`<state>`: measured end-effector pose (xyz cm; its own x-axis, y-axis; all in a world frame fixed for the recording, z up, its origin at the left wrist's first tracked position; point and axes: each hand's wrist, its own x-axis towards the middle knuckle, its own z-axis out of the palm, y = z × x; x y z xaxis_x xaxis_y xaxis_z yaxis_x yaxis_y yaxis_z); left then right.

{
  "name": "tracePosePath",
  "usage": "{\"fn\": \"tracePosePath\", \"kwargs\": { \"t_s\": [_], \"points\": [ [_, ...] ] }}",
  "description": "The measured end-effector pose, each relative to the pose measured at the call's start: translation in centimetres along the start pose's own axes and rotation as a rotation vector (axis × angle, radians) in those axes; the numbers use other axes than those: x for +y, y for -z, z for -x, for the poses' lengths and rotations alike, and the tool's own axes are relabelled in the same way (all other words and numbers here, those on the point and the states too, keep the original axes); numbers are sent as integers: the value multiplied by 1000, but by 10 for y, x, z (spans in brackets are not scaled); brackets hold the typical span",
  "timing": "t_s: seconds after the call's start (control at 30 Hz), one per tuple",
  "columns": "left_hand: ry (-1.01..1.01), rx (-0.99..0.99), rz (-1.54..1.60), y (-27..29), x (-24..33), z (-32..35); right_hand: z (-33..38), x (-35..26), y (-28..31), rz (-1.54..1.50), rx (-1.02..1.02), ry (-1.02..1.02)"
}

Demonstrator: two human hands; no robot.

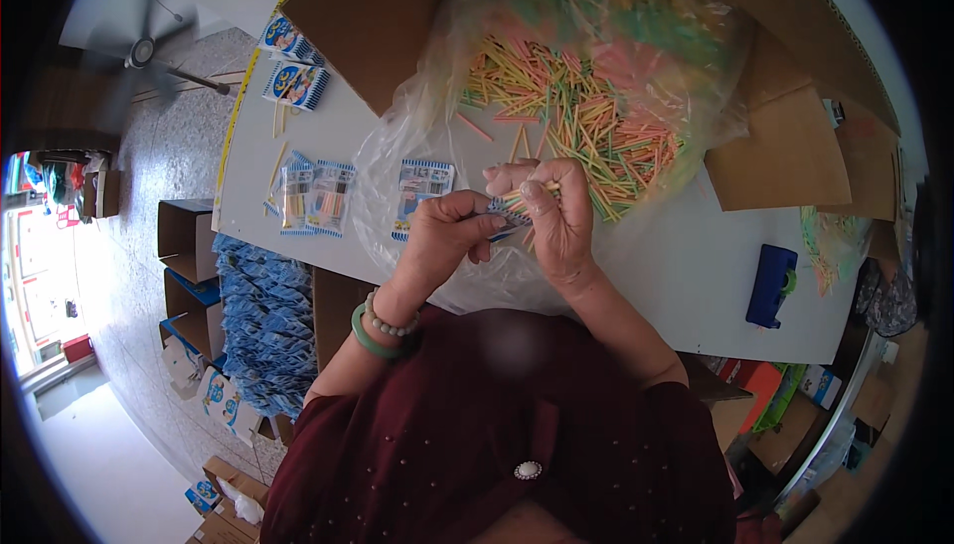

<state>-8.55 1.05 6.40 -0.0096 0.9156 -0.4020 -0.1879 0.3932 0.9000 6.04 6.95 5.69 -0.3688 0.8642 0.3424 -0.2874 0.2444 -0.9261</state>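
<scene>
Near the front of the table, my left hand (447, 236) pinches a small blue-and-white packet (510, 212) by its edge. Close against it, my right hand (556, 221) is closed round a few thin pastel sticks (544, 189), whose ends are at the packet's mouth. How far they reach inside is hidden by my fingers. Just beyond lies a large heap of loose pink, yellow and green sticks (621, 142), spilling from a clear plastic bag (417, 112). A flat blue-and-white packet (422, 191) rests beside my left hand.
Two packets with sticks showing (331, 198) lie to the left, and more packets (295, 85) sit farther back. An open cardboard box (368, 22) stands behind. A blue tape dispenser (771, 286) is at right. Below the left edge, a box holds many blue packets (260, 320).
</scene>
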Motion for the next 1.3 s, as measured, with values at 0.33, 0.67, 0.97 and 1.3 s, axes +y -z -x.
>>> {"fn": "tracePosePath", "kwargs": {
  "t_s": [0.33,0.67,0.97,1.3],
  "points": [
    [5,-21,23,-3,-1,1,7,-5,13,-22,-50,-135],
    [-476,-30,-83,-4,-30,-9,10,4,8,111,-296,-241],
    [-319,-5,88,11,-29,-2,8,-13,20,516,-268,-202],
    [-291,-5,227,14,-33,6,13,-14,15,234,-122,-452]
  ]
}}
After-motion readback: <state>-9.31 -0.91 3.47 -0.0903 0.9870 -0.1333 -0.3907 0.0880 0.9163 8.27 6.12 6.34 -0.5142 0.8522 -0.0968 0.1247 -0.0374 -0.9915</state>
